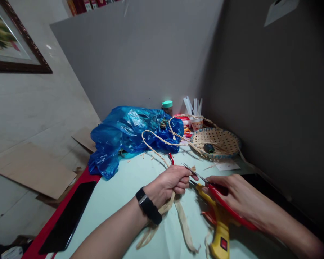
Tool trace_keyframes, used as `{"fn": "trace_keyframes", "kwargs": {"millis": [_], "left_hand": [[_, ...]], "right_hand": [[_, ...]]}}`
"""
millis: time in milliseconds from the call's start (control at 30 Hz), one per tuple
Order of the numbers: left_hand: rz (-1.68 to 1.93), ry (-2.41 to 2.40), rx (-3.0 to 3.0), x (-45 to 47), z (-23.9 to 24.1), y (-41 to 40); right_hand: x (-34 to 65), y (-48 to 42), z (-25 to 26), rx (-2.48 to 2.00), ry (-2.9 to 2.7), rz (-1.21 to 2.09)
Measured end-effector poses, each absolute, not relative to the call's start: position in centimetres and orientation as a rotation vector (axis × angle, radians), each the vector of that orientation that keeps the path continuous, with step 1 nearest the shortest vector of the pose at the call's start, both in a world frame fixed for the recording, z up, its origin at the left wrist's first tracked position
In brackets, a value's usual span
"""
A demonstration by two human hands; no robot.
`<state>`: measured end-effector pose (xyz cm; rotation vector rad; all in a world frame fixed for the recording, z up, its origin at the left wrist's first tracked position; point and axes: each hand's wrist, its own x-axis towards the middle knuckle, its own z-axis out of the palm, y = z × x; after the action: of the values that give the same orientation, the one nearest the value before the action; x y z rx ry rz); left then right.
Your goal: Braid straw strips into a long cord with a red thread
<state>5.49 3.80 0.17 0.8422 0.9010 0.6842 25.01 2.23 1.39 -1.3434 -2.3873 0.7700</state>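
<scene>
My left hand (176, 180), with a black watch on its wrist, is closed around a pale braided fibre cord (153, 147). Flat loose strips (184, 225) of the same fibre hang out below the fist. My right hand (232, 196) grips red-handled scissors (218, 197). Their blades point left, apart at the tips, beside a short bit of fibre at my left fingers. Whether the blades touch it I cannot tell. Under my right hand lies a yellow glue gun (220, 237) with a red switch.
A blue plastic bag (129, 126) sits at the back left. Behind the hands stand a woven basket (226, 138) holding a dark spool, a cup (197, 124) of glue sticks and a green-lidded jar (167, 106). A black phone-like slab (70, 219) lies along the left edge.
</scene>
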Motion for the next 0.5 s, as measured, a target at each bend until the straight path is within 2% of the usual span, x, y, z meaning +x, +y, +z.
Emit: {"fn": "trace_keyframes", "kwargs": {"millis": [267, 500], "left_hand": [[0.749, 0.863, 0.875, 5.52, 0.63, 3.54], [0.681, 0.910, 0.838, 5.79, 0.62, 3.47]], "right_hand": [[24.73, 2.49, 1.74, -1.449, -2.428, 0.545], [24.99, 2.23, 1.25, -1.475, -2.436, 0.624]]}}
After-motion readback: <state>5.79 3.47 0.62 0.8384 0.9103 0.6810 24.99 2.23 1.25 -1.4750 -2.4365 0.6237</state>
